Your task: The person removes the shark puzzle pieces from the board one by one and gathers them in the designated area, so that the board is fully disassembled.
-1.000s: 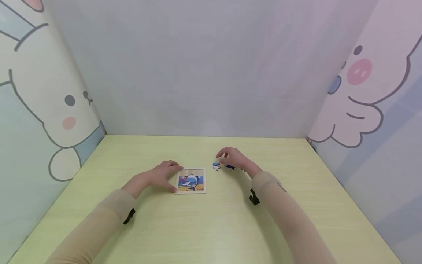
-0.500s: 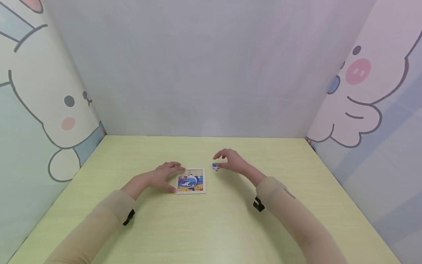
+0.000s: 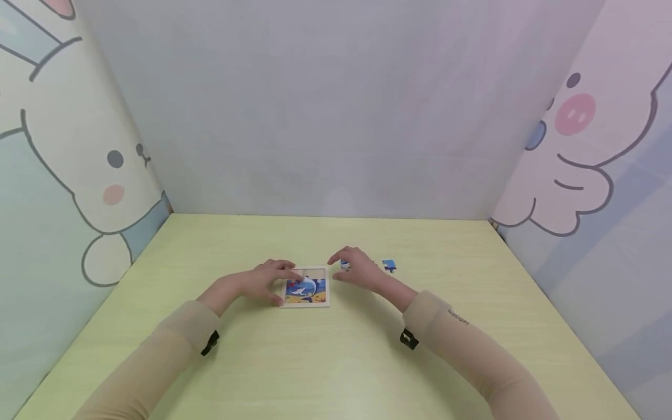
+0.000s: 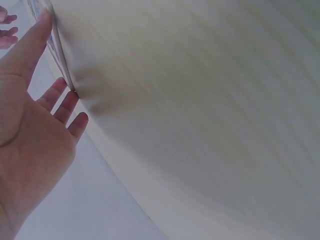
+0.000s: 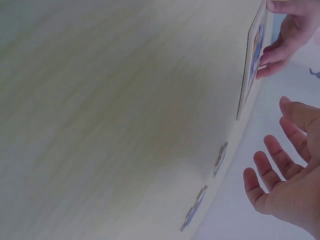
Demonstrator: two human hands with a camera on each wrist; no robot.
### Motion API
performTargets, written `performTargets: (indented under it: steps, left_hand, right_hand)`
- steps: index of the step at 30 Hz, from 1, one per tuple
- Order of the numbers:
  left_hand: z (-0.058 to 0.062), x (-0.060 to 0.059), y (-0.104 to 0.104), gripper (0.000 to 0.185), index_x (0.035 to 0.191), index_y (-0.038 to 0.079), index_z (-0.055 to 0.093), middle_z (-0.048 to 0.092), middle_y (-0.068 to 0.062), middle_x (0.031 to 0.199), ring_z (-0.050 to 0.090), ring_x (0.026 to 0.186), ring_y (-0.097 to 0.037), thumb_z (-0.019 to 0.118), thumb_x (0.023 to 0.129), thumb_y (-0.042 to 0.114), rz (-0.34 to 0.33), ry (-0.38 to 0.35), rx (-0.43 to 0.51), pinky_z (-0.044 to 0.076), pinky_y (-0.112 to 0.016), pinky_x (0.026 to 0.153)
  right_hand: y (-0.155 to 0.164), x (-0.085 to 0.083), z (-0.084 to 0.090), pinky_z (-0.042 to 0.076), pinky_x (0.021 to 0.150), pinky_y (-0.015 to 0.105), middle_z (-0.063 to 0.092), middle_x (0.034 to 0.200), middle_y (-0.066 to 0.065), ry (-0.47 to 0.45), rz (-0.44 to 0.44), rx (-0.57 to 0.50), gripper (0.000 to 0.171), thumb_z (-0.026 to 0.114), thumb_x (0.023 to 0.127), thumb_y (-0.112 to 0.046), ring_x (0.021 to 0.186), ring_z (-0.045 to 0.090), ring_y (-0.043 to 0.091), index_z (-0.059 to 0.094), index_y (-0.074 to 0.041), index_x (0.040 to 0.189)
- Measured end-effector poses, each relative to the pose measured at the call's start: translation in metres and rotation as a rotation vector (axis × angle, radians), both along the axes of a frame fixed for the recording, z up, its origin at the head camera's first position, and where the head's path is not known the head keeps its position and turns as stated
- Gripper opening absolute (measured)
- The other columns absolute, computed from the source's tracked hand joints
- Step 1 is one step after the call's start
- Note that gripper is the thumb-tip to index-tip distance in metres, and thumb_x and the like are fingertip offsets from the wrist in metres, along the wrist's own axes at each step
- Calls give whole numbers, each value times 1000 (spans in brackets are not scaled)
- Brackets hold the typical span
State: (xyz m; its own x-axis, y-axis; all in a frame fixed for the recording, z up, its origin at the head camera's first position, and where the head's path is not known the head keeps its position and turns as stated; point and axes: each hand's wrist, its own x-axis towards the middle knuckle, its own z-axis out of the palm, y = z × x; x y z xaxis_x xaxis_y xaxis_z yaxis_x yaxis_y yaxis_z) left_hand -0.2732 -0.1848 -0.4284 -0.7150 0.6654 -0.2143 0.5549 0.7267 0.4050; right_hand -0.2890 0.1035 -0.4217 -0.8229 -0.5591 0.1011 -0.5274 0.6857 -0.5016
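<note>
A small jigsaw puzzle in a pale wooden frame (image 3: 328, 290) lies on the table, showing a dolphin in blue water. Bare wood shows along the top of its tray. My left hand (image 3: 259, 282) rests at its left side, thumb on the near corner, index finger reaching over the picture. In the left wrist view the thumb touches the rim (image 4: 61, 55). Just off the top right corner hovers my right hand (image 3: 359, 271), fingers loosely bent, thumb and index apart with nothing seen between them. Behind it a blue-and-white puzzle piece (image 3: 344, 265) is partly hidden.
Right of that hand lies another puzzle piece (image 3: 389, 265), dark and light blue. Two pieces show edge-on in the right wrist view, a nearer one (image 5: 194, 208) and a farther one (image 5: 220, 160). A grey wall (image 3: 336, 146) rises behind the pale yellow table (image 3: 336, 356).
My right hand has moved left, away from the loose pieces to the frame's corner, uncovering a piece on the right. My left index finger has slid further over the picture.
</note>
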Motion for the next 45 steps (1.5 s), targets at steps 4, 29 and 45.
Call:
performTargets:
  steps: [4, 29, 45]
  left_hand:
    - [2, 0, 1, 60, 139, 30, 47, 25, -11, 153, 23, 136, -42, 71, 84, 31, -30, 19, -22, 23, -65, 104]
    - [4, 6, 2, 60, 139, 26, 47, 28, -16, 151, 27, 133, -43, 69, 83, 29, -41, 72, -37, 26, -67, 100]
    - [4, 4, 1, 61, 139, 27, 48, 27, -15, 151, 26, 134, -42, 70, 82, 29, -35, 63, -24, 25, -67, 101]
  right_hand:
    - [-9, 6, 0, 40, 100, 44, 61, 119, 6, 1, 28, 11, 32, 72, 83, -21, 116, 51, 28, 66, -14, 113]
    - [-31, -4, -17, 39, 98, 38, 56, 120, 2, -53, 33, 239, 27, 77, 78, -29, 112, 49, 21, 72, -22, 103]
    - [-35, -6, -10, 38, 99, 39, 53, 118, 4, -184, -19, 176, 23, 80, 75, -20, 112, 45, 23, 71, -19, 96]
